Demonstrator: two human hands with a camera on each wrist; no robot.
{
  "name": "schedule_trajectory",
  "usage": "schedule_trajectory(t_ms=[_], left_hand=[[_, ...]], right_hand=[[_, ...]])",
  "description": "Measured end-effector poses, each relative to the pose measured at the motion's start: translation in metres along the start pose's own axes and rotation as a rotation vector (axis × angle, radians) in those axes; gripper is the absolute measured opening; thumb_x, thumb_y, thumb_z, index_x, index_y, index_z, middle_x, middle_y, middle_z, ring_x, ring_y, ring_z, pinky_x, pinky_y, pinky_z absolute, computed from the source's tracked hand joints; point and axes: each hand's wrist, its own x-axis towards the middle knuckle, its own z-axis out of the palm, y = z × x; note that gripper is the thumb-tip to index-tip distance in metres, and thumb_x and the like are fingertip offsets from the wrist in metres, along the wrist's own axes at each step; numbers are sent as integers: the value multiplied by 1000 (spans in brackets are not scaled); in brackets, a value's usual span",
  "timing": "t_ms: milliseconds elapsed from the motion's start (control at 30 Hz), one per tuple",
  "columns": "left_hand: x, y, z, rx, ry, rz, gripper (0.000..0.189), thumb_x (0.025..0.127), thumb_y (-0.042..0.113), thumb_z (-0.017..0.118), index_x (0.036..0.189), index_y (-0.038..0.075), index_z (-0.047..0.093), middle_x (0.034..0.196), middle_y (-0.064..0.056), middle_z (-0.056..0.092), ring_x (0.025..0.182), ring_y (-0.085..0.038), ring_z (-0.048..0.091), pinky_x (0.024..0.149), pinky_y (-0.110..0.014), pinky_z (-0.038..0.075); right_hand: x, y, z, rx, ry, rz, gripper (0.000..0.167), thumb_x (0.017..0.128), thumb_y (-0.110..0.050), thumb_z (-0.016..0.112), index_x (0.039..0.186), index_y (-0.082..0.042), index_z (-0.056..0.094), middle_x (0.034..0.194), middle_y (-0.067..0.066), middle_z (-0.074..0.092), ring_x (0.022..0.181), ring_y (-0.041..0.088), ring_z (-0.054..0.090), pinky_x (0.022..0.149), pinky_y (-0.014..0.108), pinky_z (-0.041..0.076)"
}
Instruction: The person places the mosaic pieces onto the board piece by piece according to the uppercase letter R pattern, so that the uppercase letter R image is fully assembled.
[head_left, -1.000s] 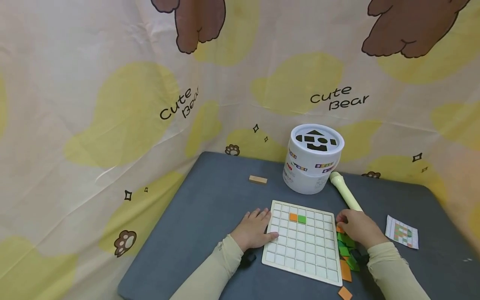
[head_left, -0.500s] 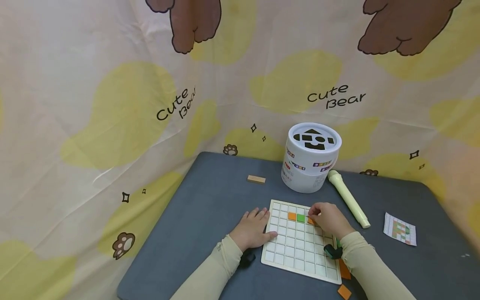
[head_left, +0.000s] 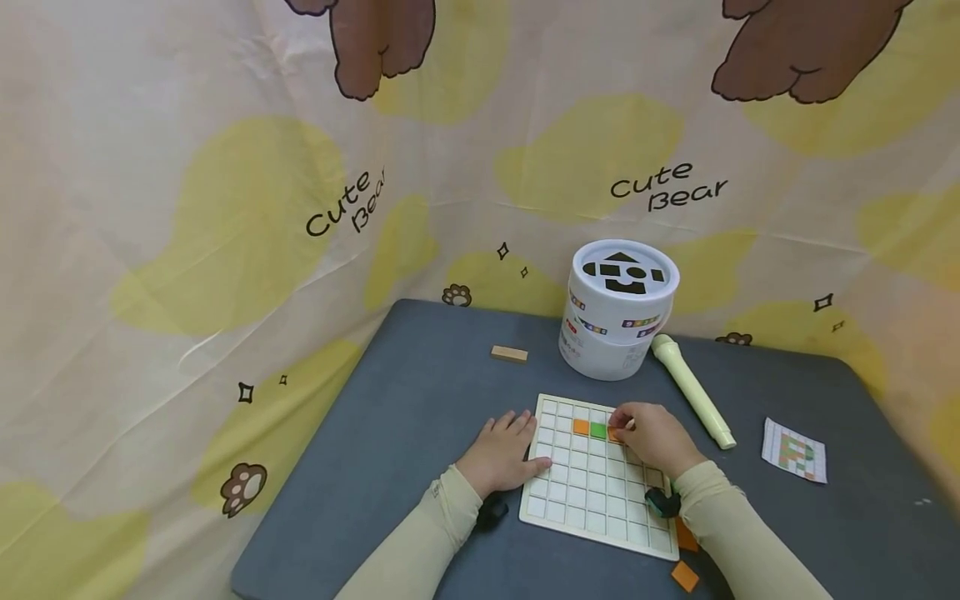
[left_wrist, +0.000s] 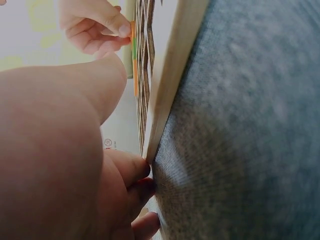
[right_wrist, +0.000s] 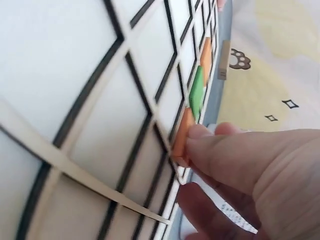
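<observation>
My right hand [head_left: 656, 435]: thumb and fingers nearly together, pinching 1 orange square tile [right_wrist: 183, 136] at the grid board [head_left: 576, 502]; cannot tell if seated. 1 green tile [head_left: 597, 430] lies between it and a 2nd orange tile [head_left: 581, 427]. My left hand [head_left: 498, 458]: fingers extended, slightly spread, against the grid board's left edge.

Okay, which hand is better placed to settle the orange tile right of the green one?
Probably the right hand: its fingers hold that orange tile, next to the green tile. The left hand rests at the left edge of the board, away from those tiles, so it seems better for steadying.
</observation>
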Motion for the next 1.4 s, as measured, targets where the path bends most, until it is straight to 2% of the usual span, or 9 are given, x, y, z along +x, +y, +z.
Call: schedule_trajectory(t_ms=[233, 400, 500, 600, 800, 933, 1133, 1267, 1400], left_hand=[[-3, 1, -3, -23, 5, 2, 85, 106, 66, 50, 167, 10, 37, 172, -5, 34, 158, -30, 29, 125, -54, 27], [-2, 2, -3, -23, 8, 17, 84, 106, 66, 50, 167, 10, 38, 172, -6, 35, 158, -30, 30, 125, -54, 28], [0, 3, -1, -15, 6, 21, 84, 106, 67, 50, 167, 10, 38, 172, -6, 35, 158, -30, 30, 124, -54, 29], [0, 3, -1, -8, 10, 21, 85, 106, 67, 50, 167, 10, 38, 172, -5, 35, 158, -30, 31, 124, -54, 29], [0, 2, -1, -19, 9, 24, 84, 106, 67, 51, 167, 10, 38, 172, -6, 35, 158, -30, 30, 125, -54, 28], [-1, 1, -2, -29, 9, 22, 85, 106, 65, 52, 167, 9, 38, 172, -6, 34, 158, -30, 30, 125, -54, 28], [-1, -1, -1, -41, 10, 25, 85, 106, 65, 52, 167, 8, 37, 172, -7, 33, 158, -32, 29, 125, -55, 28], [-1, -2, -1, -40, 6, 22, 85, 107, 65, 50, 168, 8, 36, 173, -7, 32, 159, -32, 28, 125, -56, 27], [0, -3, 0, -38, 9, 26, 85, 107, 66, 48, 168, 8, 35, 173, -8, 32, 159, -32, 28, 125, -56, 27]], right_hand=[[-8, 0, -9, 105, -69, 21, 10, 100, -6, 76, 107, -14, 76, 100, -3, 72, 93, 18, 65, 85, 43, 58], [-25, 8, -32, 141, 22, 58, 18, 105, -8, 66, 120, -5, 75, 113, 10, 73, 100, 27, 65, 82, 44, 58], [-41, 18, -50, 104, 65, 101, 23, 107, -10, 64, 126, -1, 73, 116, 16, 73, 100, 31, 66, 77, 45, 59], [-55, 29, -59, 48, 48, 155, 26, 106, -13, 66, 128, -1, 72, 114, 16, 73, 99, 31, 67, 75, 46, 60], [-78, 41, -53, -24, -79, 169, 27, 97, -15, 78, 123, -7, 76, 112, 6, 75, 97, 26, 70, 74, 46, 59], [-89, 45, -52, -67, -147, 166, 32, 92, -12, 81, 123, -7, 76, 114, 6, 74, 97, 26, 69, 74, 48, 58], [-105, 59, -57, -130, -137, 216, 34, 88, -13, 83, 120, -5, 73, 105, 3, 71, 94, 24, 66, 76, 52, 57], [-113, 67, -48, -104, -158, 226, 39, 90, -19, 86, 122, -4, 72, 103, 0, 69, 92, 21, 64, 78, 52, 56], [-121, 69, -41, -78, -92, 239, 33, 91, -15, 85, 119, -5, 72, 97, -2, 68, 85, 19, 60, 71, 44, 53]])
